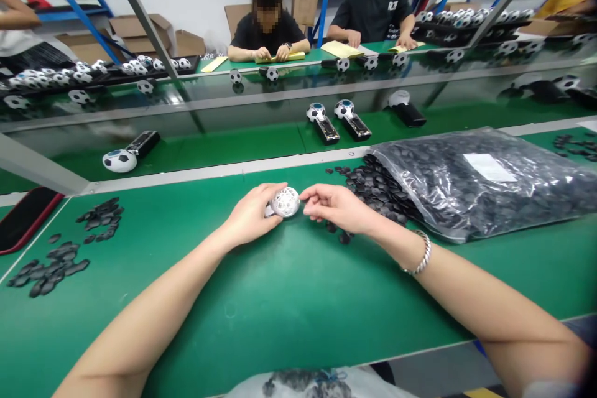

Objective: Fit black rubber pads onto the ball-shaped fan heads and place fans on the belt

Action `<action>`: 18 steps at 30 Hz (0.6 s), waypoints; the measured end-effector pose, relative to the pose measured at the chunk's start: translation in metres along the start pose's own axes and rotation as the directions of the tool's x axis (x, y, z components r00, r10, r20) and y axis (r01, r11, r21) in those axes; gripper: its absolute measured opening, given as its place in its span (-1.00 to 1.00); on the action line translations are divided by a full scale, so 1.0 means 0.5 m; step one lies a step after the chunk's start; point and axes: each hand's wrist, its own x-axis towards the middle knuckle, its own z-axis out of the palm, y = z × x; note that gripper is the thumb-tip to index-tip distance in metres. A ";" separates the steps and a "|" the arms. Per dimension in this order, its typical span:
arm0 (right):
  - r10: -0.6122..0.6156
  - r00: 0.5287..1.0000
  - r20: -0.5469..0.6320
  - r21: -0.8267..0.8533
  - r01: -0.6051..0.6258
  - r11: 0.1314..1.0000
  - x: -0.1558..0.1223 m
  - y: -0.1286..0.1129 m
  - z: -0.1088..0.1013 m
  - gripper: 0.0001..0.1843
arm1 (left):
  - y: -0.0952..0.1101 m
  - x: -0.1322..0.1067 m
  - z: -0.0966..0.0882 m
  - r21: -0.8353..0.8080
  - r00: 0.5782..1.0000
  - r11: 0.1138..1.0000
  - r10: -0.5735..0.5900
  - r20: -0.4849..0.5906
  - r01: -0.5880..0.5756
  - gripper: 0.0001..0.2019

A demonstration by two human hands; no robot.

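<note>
My left hand (255, 211) is closed around a small white ball-shaped shell (285, 202) with a lattice of pale panels on its face. Just right of the shell, my right hand (336, 206) has its thumb and fingertips pinched together, close to the shell's edge. Whatever those fingertips hold, if anything, is too small to make out. Behind and beside my right hand lies a heap of flat black pieces (380, 189), spilling from a clear plastic bag (494, 180) full of them.
Small piles of black pieces (51, 267) and a red-edged phone (28, 219) lie on the left. Beyond the metal rail, soccer-ball-headed devices (352, 118) with black handles rest on the green belt (242, 137). Two people sit across from me with yellow sheets (342, 50).
</note>
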 end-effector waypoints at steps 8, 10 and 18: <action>-0.382 0.921 -0.074 -0.415 0.320 0.852 -0.010 -0.006 0.009 -0.90 | 0.013 -0.005 0.005 -0.004 1.000 1.000 -0.010 -0.011 0.010 -0.41; -0.370 0.924 -0.093 -0.392 0.307 0.867 -0.013 -0.006 0.015 -0.88 | 0.011 -0.005 0.007 -0.004 1.000 1.000 -0.014 -0.012 0.014 -0.41; -0.468 0.882 -0.049 -0.393 0.414 0.821 -0.009 0.003 0.034 -0.84 | 0.004 -0.003 0.011 -0.022 1.000 1.000 -0.021 -0.015 0.021 -0.39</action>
